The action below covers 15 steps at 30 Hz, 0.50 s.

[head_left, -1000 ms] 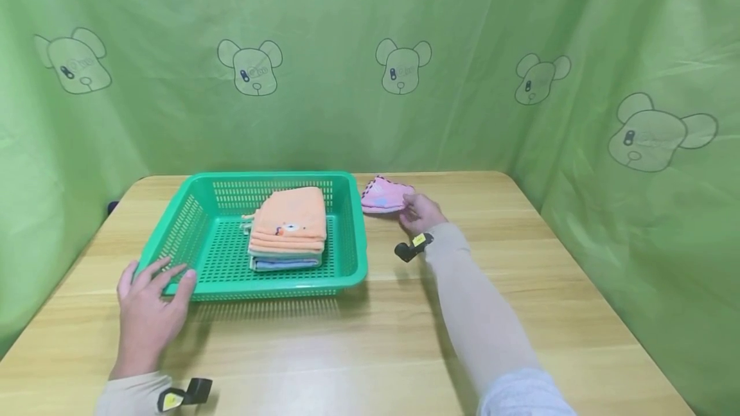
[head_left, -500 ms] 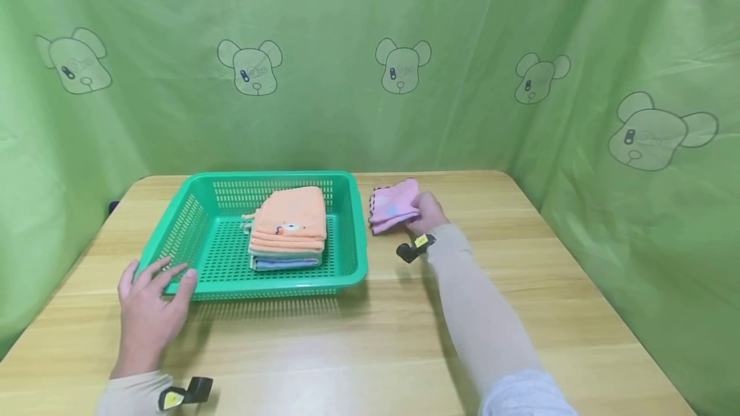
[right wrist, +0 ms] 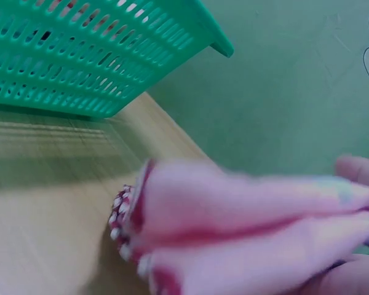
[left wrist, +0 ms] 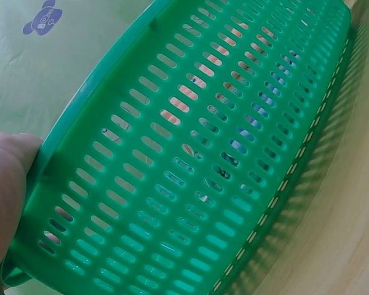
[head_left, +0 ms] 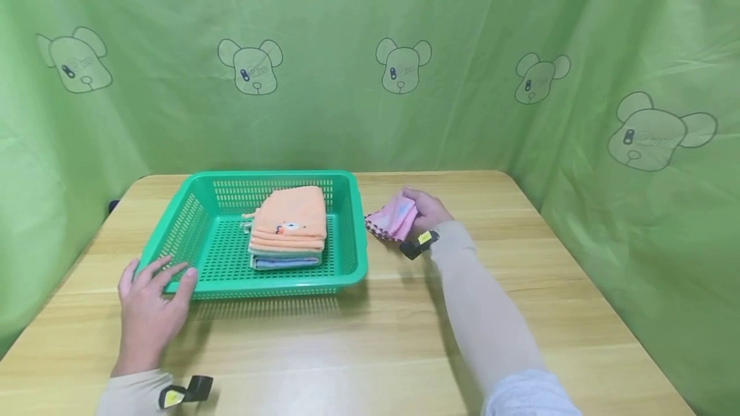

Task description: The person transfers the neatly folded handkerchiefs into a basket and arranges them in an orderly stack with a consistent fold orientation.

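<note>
My right hand [head_left: 426, 210] pinches a folded pink cloth [head_left: 393, 216] with a dark-and-white checked edge, to the right of the basket. In the right wrist view the cloth [right wrist: 234, 227] appears doubled over, its fold held between thumb and fingers and its checked edge hanging toward the table. My left hand [head_left: 151, 307] holds the near left corner of a green plastic basket [head_left: 260, 285], fingers bent over the rim. Inside the basket, right of its middle, sits a stack of folded cloths [head_left: 291, 223], peach with a bear face on top and blue lower down.
The basket stands on a wooden table [head_left: 324, 358]. A green curtain [head_left: 329, 121] with printed bear heads encloses the back and sides. Behind the table's left edge, a small dark object [head_left: 112, 207] peeks out.
My right hand has drawn the pink cloth slightly toward me and turned it, so its checked edge now faces down toward the near left. The left hand and basket stay in place.
</note>
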{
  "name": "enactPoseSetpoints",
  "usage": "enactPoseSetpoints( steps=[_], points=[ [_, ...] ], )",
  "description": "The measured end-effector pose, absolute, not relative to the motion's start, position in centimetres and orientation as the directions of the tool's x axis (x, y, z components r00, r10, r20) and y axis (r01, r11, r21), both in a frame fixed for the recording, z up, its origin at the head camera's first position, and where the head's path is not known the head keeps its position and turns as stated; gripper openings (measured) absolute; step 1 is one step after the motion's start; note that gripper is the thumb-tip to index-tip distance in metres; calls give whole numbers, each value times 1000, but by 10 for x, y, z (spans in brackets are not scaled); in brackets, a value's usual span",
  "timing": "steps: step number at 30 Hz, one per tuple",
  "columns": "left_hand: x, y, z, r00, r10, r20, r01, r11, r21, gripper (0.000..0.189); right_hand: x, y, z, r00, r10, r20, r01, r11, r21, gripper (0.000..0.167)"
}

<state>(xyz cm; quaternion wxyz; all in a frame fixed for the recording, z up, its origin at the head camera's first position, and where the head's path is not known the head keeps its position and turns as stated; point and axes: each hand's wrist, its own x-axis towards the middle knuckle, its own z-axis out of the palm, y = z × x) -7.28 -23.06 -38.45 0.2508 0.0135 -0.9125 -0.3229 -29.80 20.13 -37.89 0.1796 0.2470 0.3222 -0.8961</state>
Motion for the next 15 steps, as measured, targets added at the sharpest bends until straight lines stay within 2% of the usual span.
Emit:
enactPoseSetpoints(
  steps=[3, 6, 11, 13, 15],
  points=[
    [-73, -231, -385, -872, -188, 452, 138, 791, 596, 43, -296, 203, -374, -792, -201, -577, 478, -791, -381, 47],
    [-74, -231, -385, -871, -188, 453, 138, 793, 594, 43, -297, 207, -370, -811, -236, -536, 461, -822, -334, 47],
    [-75, -232, -386, -867, -192, 459, 139, 794, 593, 43, -298, 217, -366, -855, -294, -428, 452, -826, -336, 51],
    [-75, -232, -387, -865, -193, 463, 141, 792, 593, 42, -298, 221, -367, -840, -346, -419, 470, -849, -241, 52],
    [-74, -232, -387, -865, -191, 465, 143, 793, 593, 42, -297, 223, -368, -832, -382, -402, 486, -852, -197, 54]
  ],
)
